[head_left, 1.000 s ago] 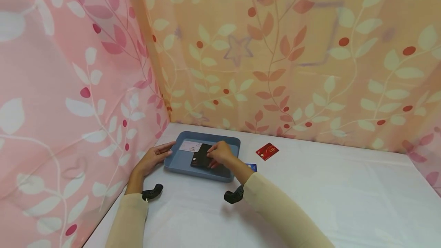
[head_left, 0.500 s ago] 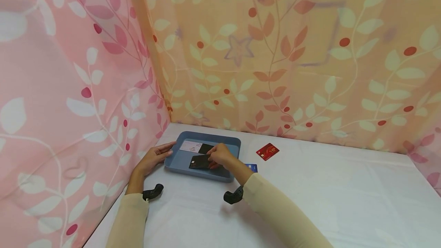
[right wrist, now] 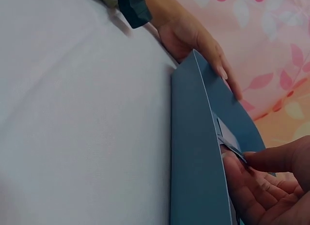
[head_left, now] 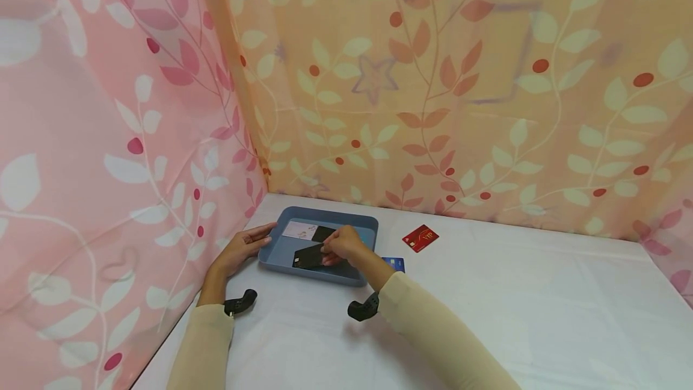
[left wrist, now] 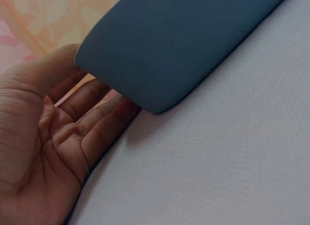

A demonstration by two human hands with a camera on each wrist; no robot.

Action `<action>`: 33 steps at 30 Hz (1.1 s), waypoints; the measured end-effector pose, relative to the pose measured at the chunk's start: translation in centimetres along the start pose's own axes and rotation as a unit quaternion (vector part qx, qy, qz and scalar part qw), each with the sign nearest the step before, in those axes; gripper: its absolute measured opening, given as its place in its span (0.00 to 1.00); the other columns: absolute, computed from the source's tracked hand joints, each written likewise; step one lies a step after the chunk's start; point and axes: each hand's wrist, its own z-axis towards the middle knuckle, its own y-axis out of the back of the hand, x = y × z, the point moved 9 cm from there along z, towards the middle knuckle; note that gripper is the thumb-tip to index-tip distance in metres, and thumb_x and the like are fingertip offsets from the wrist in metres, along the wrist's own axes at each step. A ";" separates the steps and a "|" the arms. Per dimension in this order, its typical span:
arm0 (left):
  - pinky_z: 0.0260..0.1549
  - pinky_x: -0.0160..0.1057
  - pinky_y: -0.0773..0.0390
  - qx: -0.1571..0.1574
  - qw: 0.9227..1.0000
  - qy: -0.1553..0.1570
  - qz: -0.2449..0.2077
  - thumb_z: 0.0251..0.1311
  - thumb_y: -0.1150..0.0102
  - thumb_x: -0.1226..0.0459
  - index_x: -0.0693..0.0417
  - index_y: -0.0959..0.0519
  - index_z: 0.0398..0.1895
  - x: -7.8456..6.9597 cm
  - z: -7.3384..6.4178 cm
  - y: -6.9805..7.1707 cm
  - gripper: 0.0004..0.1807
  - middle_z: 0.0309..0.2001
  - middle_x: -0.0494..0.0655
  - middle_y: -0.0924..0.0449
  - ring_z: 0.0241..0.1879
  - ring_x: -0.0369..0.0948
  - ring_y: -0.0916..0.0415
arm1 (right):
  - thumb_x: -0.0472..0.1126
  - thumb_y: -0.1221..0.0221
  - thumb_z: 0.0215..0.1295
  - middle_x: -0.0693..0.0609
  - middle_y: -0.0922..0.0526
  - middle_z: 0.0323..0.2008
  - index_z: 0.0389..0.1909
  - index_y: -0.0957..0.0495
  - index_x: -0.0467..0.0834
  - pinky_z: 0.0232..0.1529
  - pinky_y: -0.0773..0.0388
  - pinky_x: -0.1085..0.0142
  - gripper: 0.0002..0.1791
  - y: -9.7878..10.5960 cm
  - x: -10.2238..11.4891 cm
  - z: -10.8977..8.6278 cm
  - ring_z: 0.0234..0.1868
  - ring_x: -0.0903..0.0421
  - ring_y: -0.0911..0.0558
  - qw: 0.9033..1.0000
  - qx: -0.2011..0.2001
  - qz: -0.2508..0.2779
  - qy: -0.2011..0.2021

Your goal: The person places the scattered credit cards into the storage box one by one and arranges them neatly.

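My right hand pinches a black bank card between thumb and fingers, low over the front half of a shallow blue-grey tray. A small chip shows on the card's left end. In the right wrist view the thumb presses on the card from above, with fingertips under it. On the tray's far side lie a pale patterned card and another dark card, partly hidden by the hand. My left hand holds the tray's left wall, thumb over the rim and fingers along the outside.
On the white table, right of the tray, lie a red VIP card and a blue card, partly covered by the right forearm. Floral cloth walls stand left and behind.
My right hand has lifted the black card's pinched end and drawn it towards the tray's front left, uncovering another dark card behind it. The left hand and tray have stayed put.
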 end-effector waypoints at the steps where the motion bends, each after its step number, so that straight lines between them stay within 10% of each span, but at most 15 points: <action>1: 0.67 0.55 0.36 0.000 1.000 -0.002 0.000 0.73 0.42 0.59 0.51 0.32 0.75 0.0 0.0 0.0 0.29 0.75 0.53 0.37 0.76 0.54 0.44 | 0.23 0.38 0.63 0.38 0.15 0.23 0.40 0.20 0.26 0.27 0.13 0.60 0.06 -0.1 -0.1 0.0 0.19 0.53 0.15 1.000 0.002 0.008 -0.003; 33: 0.66 0.51 0.31 -0.001 1.000 0.002 0.009 0.74 0.43 0.59 0.51 0.34 0.76 -0.3 0.0 -0.1 0.29 0.75 0.54 0.37 0.75 0.55 0.42 | 0.23 0.41 0.65 0.34 0.13 0.35 0.48 0.21 0.21 0.41 0.14 0.59 0.13 -2.4 -1.1 0.5 0.37 0.43 0.10 0.980 0.030 0.185 -0.065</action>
